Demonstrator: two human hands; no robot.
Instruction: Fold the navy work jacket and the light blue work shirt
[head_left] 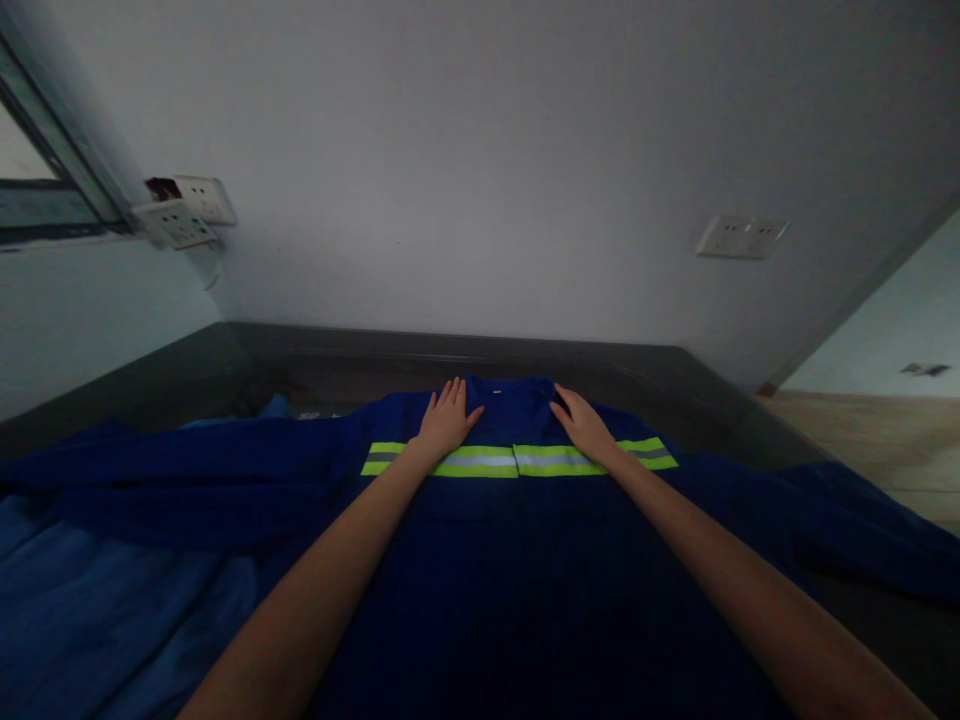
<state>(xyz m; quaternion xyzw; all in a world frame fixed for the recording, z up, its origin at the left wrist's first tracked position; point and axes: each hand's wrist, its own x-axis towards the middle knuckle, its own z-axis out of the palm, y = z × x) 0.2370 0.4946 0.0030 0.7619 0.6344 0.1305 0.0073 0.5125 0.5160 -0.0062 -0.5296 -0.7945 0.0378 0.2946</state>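
Note:
A dark blue work jacket [480, 540] lies spread out front side up, its sleeves stretched to both sides. Across its chest runs a yellow-green reflective strip [480, 462] with a silver middle band. My left hand [448, 422] rests flat on the cloth just left of the collar [510, 390], fingers stretched out. At the collar's right edge, my right hand [583, 425] is bent inward, its thumb and fingertips closed on the cloth there. A small pale label shows inside the neck.
The jacket lies on a dark surface [645, 385] with a raised back edge against a grey wall [465, 180]. Lighter blue cloth [112, 620] is bunched at lower left. Wall sockets [742, 237] are on the right, with more sockets [176, 222] near the left corner. Wooden flooring [870, 430] shows at right.

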